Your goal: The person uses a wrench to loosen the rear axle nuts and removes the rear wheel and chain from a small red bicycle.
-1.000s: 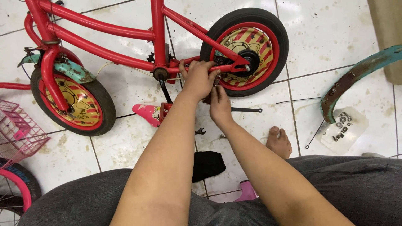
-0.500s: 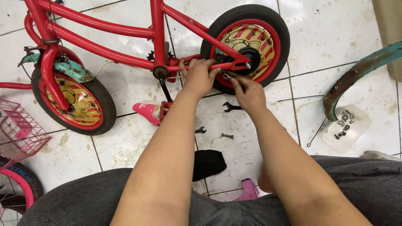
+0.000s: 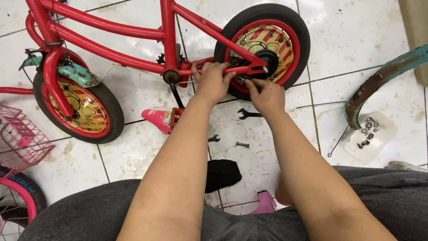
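Red bike frame (image 3: 209, 70) in left hand's (image 3: 213, 82) closed grip; right hand (image 3: 266, 94) pinches something unclear.

Red bicycle frame (image 3: 111, 53) upside down on tiles; rear wheel (image 3: 267, 44) black-tyred, red-yellow disc.

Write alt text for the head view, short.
Seen from above, a person's left hand grips the lower frame tube of an upturned small red bicycle while the right hand fingers the rear wheel axle. A black wrench, a bolt and a pink saddle lie on white tiles.
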